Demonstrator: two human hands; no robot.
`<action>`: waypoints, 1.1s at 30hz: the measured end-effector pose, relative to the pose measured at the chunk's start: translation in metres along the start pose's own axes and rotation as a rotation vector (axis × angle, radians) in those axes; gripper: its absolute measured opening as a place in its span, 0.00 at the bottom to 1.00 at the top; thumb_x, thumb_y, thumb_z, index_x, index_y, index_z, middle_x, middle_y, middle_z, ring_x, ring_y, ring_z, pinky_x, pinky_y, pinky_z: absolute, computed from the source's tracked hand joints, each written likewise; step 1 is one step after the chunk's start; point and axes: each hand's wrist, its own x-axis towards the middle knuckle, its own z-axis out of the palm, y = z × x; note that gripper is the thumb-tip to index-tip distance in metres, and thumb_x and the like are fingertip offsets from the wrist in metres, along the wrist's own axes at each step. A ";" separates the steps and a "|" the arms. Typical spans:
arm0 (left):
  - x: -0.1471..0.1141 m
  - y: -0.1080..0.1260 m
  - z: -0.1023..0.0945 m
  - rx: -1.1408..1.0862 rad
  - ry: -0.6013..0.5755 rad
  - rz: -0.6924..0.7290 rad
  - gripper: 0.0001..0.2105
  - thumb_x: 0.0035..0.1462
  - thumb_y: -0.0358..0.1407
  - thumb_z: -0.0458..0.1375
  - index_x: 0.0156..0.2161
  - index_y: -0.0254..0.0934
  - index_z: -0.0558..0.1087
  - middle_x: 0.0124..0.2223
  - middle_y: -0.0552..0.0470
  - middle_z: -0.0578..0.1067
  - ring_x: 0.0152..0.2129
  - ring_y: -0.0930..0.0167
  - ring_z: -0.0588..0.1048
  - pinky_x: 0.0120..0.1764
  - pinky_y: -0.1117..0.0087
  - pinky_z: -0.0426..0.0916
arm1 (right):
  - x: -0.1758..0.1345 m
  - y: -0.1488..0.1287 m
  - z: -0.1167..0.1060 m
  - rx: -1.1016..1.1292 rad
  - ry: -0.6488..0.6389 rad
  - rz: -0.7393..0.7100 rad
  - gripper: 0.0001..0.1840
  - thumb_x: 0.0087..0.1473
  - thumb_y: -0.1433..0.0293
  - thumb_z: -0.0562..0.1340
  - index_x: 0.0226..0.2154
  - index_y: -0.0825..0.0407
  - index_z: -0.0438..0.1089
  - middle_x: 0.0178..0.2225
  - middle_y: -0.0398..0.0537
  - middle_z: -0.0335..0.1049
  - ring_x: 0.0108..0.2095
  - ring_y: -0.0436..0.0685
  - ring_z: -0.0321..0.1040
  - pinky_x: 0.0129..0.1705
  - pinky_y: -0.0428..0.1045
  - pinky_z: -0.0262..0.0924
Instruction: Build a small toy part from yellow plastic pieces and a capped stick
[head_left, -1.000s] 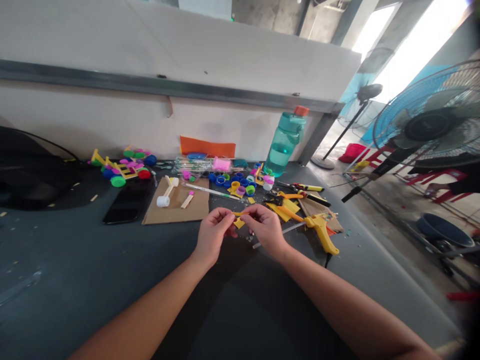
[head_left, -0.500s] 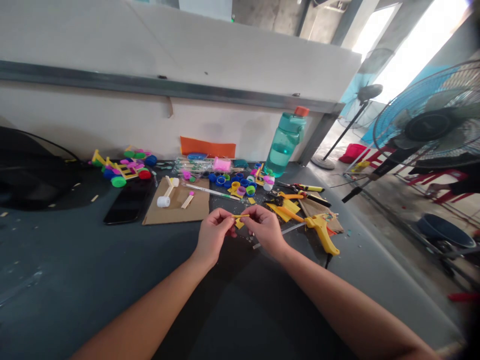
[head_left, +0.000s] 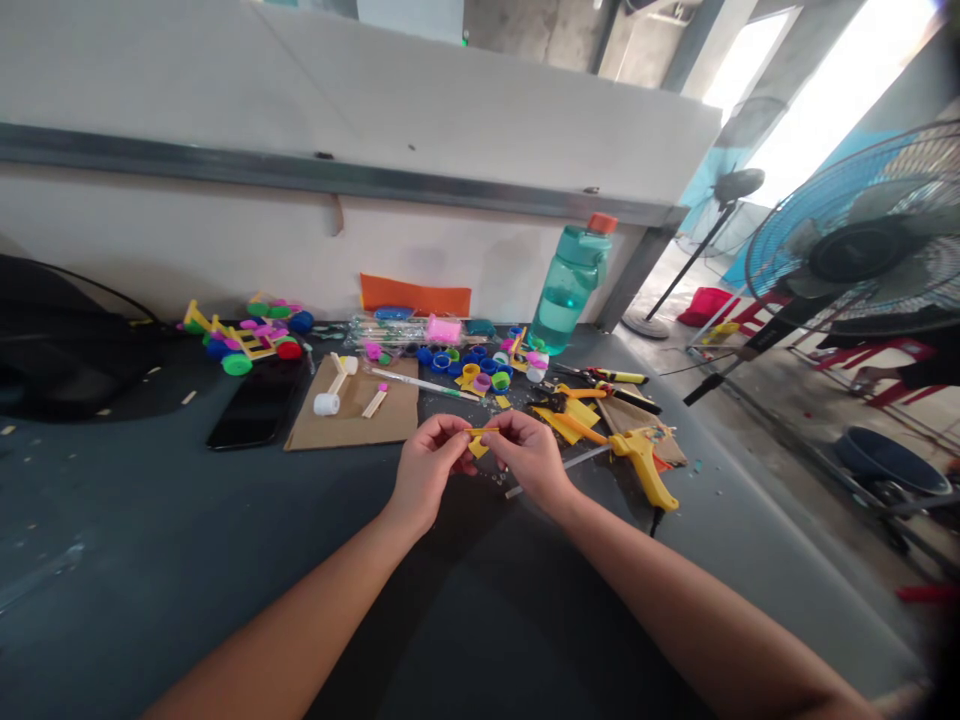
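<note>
Pinch grip, fingers (head_left: 455, 443) of L hand (head_left: 421, 474) + R hand (head_left: 535, 464): clamped on thin yel. strip (head_left: 484, 431); glue gun (head_left: 641, 464) to R of fingers, bottle caps (head_left: 470, 372) beyond, cardboard (head_left: 351, 422) beyond to L.

A thin, narrow yellow strip (head_left: 484, 431) shows between the left hand (head_left: 424, 470) and the right hand (head_left: 531, 465), above a flat dark grey tabletop (head_left: 300, 560). Left of the hands are a flat tan cardboard sheet (head_left: 397, 415) and a glossy black rectangular phone (head_left: 251, 405). Beyond the hands, small round plastic caps (head_left: 441, 363) mix blue, yellow, green and lilac; behind these, a long sheet (head_left: 416, 296) is bright orange. Right of the hands is a yellow plastic glue gun (head_left: 643, 465); farther beyond, a translucent teal bottle (head_left: 562, 300) has an orange-red lid (head_left: 602, 223).
</note>
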 end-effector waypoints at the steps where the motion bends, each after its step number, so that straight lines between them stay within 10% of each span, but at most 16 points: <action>1: 0.000 0.000 0.000 -0.009 -0.007 0.002 0.09 0.46 0.35 0.64 0.33 0.35 0.71 0.27 0.57 0.70 0.21 0.77 0.69 0.23 0.76 0.69 | 0.000 0.000 0.000 -0.004 0.000 -0.005 0.07 0.47 0.66 0.65 0.27 0.53 0.70 0.17 0.37 0.62 0.16 0.46 0.56 0.19 0.43 0.49; 33: -0.001 -0.003 -0.002 0.065 -0.035 0.076 0.07 0.48 0.37 0.64 0.30 0.35 0.73 0.25 0.57 0.70 0.21 0.76 0.69 0.25 0.75 0.69 | -0.004 -0.003 -0.001 -0.141 0.012 -0.097 0.08 0.50 0.64 0.64 0.26 0.51 0.71 0.21 0.40 0.65 0.20 0.48 0.58 0.22 0.44 0.54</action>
